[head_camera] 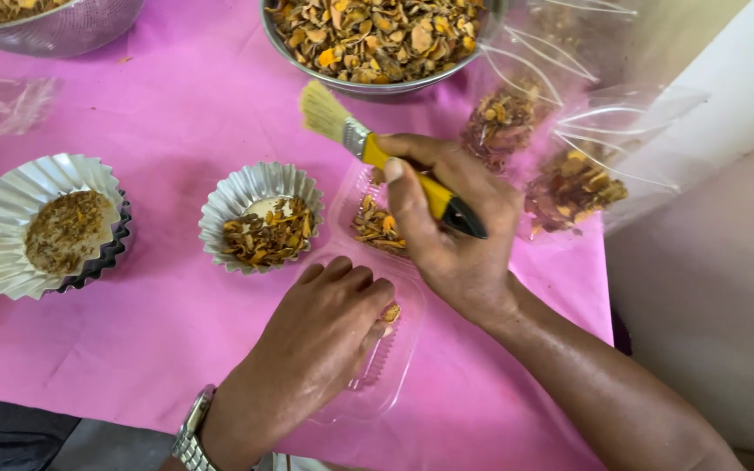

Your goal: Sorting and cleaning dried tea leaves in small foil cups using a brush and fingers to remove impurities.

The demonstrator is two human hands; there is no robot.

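My right hand (455,235) grips a brush (368,144) with a yellow-and-black handle and pale bristles that point up and left. Under it lies a clear plastic clamshell box (368,384) with dried orange-brown flakes (375,227) in its far half. My left hand (320,336), with a metal watch on the wrist, rests palm down on the near half of the box, fingers curled over a few flakes.
A silver foil cup of flakes (263,218) stands left of the box, and another with brown powder (41,222) further left. A steel bowl of flakes (377,39) sits at the back, a strainer (54,26) at the back left, filled clear bags (551,148) at right, all on a pink cloth (176,105).
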